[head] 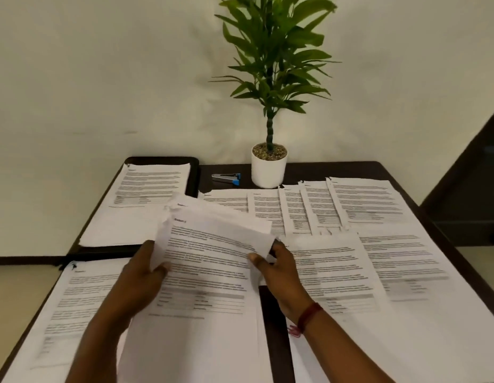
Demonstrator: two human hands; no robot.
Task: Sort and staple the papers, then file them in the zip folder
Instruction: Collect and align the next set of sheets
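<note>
Print on the papers (207, 258) is blurred, unreadable; the zip folder (195, 175) lies mostly hidden under them.

papers (334, 272): spread flat | stapler (226, 178): blue, far side | zip folder (195, 175): black, far-left

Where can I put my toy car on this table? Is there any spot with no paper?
Two bare spots: around the stapler, between the zip folder and the plant pot, and a dark strip of table between the held sheets and the right-hand papers. Most of the rest is overlapping paper.
</note>
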